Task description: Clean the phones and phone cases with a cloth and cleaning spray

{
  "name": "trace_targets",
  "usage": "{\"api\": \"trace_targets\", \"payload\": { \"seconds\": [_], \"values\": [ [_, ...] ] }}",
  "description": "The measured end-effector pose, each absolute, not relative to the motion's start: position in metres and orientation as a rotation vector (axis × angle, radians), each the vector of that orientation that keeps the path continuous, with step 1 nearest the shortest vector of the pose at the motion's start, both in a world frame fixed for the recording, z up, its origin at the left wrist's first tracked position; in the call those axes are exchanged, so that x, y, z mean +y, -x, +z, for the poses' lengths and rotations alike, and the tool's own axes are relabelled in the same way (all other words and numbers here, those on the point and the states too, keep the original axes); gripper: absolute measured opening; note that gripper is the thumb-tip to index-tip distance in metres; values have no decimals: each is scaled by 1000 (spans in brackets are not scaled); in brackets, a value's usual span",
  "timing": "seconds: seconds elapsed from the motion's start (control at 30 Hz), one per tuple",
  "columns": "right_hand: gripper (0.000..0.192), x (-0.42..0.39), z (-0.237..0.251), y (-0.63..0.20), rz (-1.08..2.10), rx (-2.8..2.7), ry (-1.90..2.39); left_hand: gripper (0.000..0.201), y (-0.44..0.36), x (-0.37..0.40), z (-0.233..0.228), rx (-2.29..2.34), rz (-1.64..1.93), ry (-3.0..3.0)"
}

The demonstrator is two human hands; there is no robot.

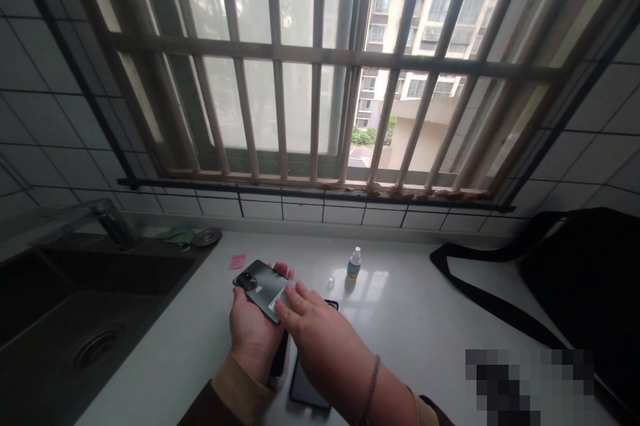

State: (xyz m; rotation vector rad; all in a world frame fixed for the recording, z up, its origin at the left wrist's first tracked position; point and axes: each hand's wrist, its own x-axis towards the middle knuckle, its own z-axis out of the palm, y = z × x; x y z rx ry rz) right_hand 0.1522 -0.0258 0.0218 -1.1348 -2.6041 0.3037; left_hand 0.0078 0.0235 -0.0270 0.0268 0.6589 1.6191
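head cam: left hand [254,333] is curled round a dark phone [261,284], holding it up over the counter [410,319] w/ the back facing up – camera bump sits at the far left end. thumb is on the near edge, fingertips peek out past the far edge.

right hand [320,329] comes in from the right, fingers close together and laid flat, pressing a small pale wipe [281,297] onto the near right part of the phone's back. looks like the fingertips pin it down, can't tell if the thumb is pinching it too. thin bracelet [371,389] on that wrist.

under both hands a 2nd phone [310,389] lies flat on the counter, dark, mostly hidden by the arms. there's another dark edge just under the left hand, can't tell what it is.

rest of the counter: a little bottle [354,263] w/ white cap and blue label stands upright just beyond the right hand, and a tiny clear cap [331,281] sits just left of it. pink slip [237,261] lies near the sink [75,326] edge, left of the phone. sink is dark, drain visible, tap [113,221] at the back – a green cloth [176,235] and a round metal lid [207,237] sit behind it. black bag [580,279] w/ a long strap on the right side, well apart from the hands. barred window [320,66] above.
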Motion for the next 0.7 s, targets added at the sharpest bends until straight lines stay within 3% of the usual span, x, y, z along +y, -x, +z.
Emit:
{"api": "trace_targets", "payload": {
  "seconds": [0.17, 0.37, 0.7],
  "values": [
    [57, -15, 19, -156, 331, -2560, 1202, 65, -19, 17, -19, 665, 1592, -92],
    [60, -11, 16, -158, 333, -2524, 1204, 76, -38, 7, -15, 584, 1382, -142],
    [64, 3, 20, -174, 221, -2412, 1336, 55, -56, -2, -24, 367, 1184, -253]
  ]
}}
